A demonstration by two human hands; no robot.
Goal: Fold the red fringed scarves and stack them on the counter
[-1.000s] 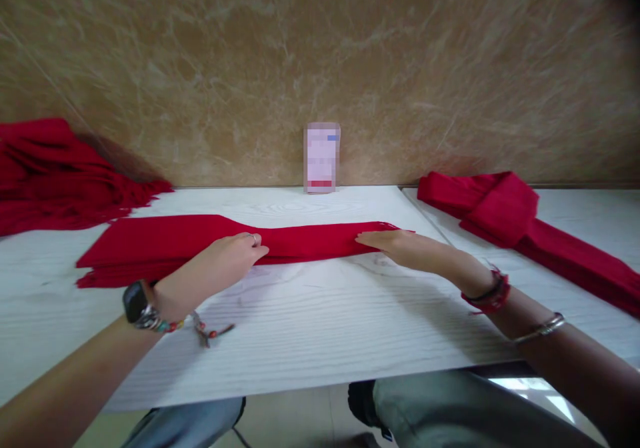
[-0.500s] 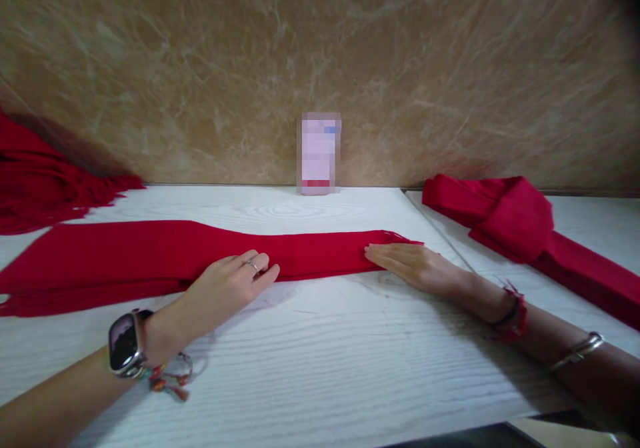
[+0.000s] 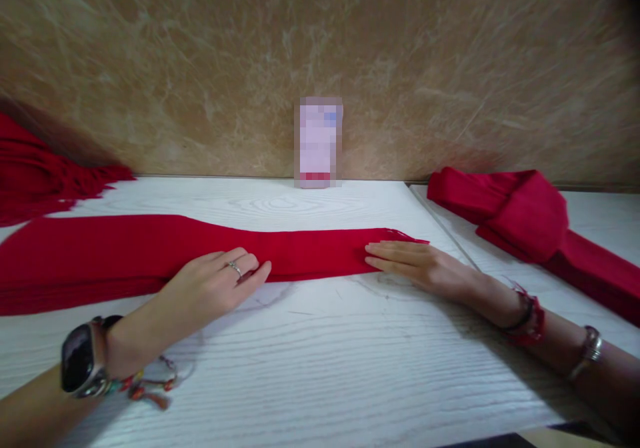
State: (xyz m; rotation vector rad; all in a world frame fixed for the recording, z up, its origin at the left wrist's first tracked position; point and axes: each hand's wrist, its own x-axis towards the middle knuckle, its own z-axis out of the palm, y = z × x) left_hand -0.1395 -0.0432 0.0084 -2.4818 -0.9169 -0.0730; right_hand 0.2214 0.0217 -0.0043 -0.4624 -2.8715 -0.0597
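A long red scarf [image 3: 305, 251], folded into a narrow strip, runs across the table from the left edge, and short threads show at its right end. My left hand [image 3: 220, 281], wearing a ring and a watch, rests on the middle of the strip, open, with its fingers slightly bent over the cloth. Over the right end lies my right hand [image 3: 417, 261], open and flat, fingers stretched toward the left and pressing on the fabric. Neither hand grips the cloth.
A second red cloth [image 3: 523, 215], loosely knotted or folded over, lies at the right. Fringed red fabric [image 3: 43, 168] is heaped at the far left. A pale phone-like object [image 3: 318, 145], blurred, leans against the marbled wall [image 3: 200, 68] behind the white wooden table [image 3: 310, 368].
My left hand has slid slightly left along the scarf. My right hand stays at the right end of it. The camera view has shifted a little.
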